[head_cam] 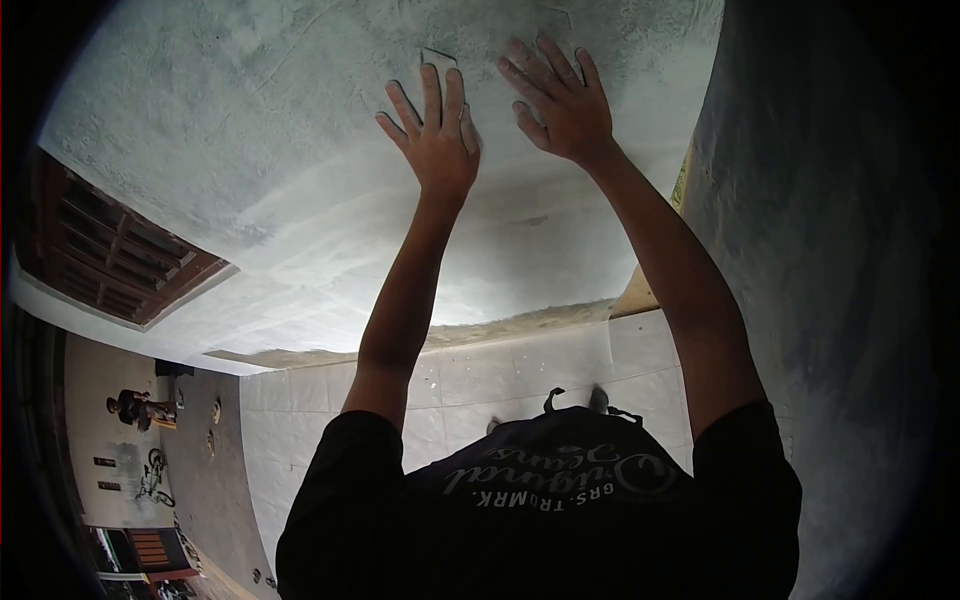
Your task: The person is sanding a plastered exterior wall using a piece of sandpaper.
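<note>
In front of me rises a grey-white plastered wall (315, 150), with rough, patchy texture higher up and a smoother pale area below. My left hand (439, 146) lies spread on it, fingers pointing up. Under those fingers is a thin pale sheet (439, 58), perhaps sandpaper; its edge shows beyond the fingertips and most of it is hidden. To the right, my right hand (566, 105) rests against the wall or very near it, fingers apart and holding nothing visible. Pale dust coats its fingertips.
A brown wooden window frame (120, 240) sits in the wall at left. Another dark wall (825, 262) stands close on my right. Pale floor tiles (480, 375) run below, around my feet. Far left are a person (139, 409) and a bicycle (154, 478).
</note>
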The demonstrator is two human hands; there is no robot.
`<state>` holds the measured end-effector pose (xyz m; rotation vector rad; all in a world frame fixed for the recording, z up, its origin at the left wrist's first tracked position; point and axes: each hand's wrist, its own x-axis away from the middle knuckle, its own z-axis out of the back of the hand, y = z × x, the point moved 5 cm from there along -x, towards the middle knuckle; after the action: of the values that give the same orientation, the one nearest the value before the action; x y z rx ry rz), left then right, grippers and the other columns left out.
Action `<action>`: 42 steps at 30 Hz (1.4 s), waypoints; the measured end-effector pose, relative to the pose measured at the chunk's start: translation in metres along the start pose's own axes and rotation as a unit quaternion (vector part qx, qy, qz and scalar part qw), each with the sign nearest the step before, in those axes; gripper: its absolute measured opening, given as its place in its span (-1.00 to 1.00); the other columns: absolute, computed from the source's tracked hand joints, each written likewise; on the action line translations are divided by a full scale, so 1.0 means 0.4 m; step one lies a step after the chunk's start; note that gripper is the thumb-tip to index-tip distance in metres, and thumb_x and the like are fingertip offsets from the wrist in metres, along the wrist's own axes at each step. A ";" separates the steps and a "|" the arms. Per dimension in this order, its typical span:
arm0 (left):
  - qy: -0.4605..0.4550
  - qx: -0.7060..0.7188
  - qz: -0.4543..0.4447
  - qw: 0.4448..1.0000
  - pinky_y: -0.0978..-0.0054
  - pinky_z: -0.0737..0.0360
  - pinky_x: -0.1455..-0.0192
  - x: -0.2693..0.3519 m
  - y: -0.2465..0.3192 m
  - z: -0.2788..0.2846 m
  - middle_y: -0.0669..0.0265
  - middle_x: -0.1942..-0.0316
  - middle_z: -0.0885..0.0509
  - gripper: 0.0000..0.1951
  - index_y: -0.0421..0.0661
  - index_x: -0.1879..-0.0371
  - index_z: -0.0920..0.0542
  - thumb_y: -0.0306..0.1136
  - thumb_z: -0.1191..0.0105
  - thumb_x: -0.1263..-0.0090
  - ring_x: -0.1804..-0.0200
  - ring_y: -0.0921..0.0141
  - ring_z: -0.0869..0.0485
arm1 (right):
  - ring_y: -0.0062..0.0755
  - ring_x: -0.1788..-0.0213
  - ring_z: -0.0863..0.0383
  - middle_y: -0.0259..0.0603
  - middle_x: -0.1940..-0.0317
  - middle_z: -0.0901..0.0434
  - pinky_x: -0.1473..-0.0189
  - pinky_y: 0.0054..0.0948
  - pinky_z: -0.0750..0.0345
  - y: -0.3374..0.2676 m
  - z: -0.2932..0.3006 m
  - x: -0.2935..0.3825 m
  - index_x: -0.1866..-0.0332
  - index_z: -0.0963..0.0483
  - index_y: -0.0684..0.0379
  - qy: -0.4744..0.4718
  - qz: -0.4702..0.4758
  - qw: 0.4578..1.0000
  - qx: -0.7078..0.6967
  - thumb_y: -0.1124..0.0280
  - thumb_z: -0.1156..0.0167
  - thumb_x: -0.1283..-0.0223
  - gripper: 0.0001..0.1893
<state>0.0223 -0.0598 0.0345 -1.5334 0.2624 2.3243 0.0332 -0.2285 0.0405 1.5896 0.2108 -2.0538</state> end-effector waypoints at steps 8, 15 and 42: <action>-0.012 -0.039 -0.027 0.999 -0.43 0.36 -0.40 0.012 -0.006 -0.021 0.24 -0.54 -0.19 -0.50 0.10 -0.44 -0.35 -0.27 0.11 -0.51 -0.56 -0.19 0.12 | -0.43 -0.47 -0.27 -0.56 -0.46 -0.30 -0.46 0.01 -0.13 -0.002 -0.006 0.005 -0.39 -0.39 -0.29 0.006 0.009 1.000 0.002 0.13 -0.12 -0.22 -0.44; -0.097 -0.049 0.002 0.994 -0.42 0.31 -0.40 0.185 -0.028 -0.069 0.22 -0.53 -0.21 -0.53 0.08 -0.41 -0.40 -0.25 0.12 -0.52 -0.56 -0.19 0.12 | -0.38 -0.48 -0.25 -0.56 -0.48 -0.27 -0.45 0.04 -0.13 -0.004 -0.010 0.013 -0.40 -0.37 -0.30 0.003 0.000 1.000 -0.007 0.11 -0.12 -0.22 -0.44; 0.046 -0.006 0.021 0.999 -0.47 0.36 -0.38 -0.088 0.028 0.028 0.25 -0.54 -0.20 -0.52 0.13 -0.42 -0.37 -0.27 0.07 -0.51 -0.55 -0.23 0.12 | -0.32 -0.48 -0.25 -0.51 -0.45 -0.32 -0.42 0.11 -0.13 -0.001 -0.012 0.033 -0.35 -0.44 -0.26 0.005 -0.012 1.000 0.001 0.11 -0.10 -0.23 -0.48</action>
<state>0.0212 -0.0728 0.0706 -1.6584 0.3067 2.2943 0.0351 -0.2302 0.0268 1.6061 0.2317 -2.0664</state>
